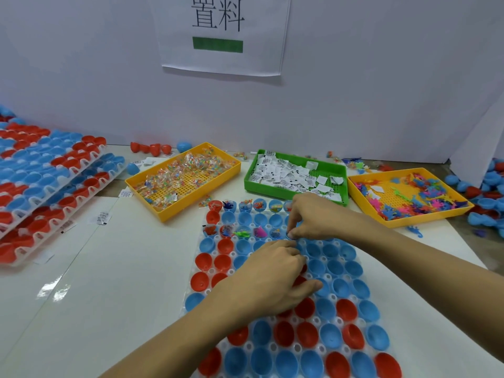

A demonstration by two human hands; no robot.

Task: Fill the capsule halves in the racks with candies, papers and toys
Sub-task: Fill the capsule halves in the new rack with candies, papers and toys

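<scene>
Small packing workstation: white partition walls, posted paper sign (221, 34), sorted parts trays (183, 179), stacked capsule racks (49, 170).

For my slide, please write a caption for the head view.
Both hands, left hand and right hand, fill capsule halves in the rack.

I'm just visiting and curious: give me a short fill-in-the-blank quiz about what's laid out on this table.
1. The folded white papers lie in the ____ tray.
2. The wrapped candies sit in a ____ tray.
3. The capsule halves in the rack under both hands are red and ____.
4. The colourful toys fill the tray farthest to the ____.

Missing words: green; yellow; blue; right
</scene>
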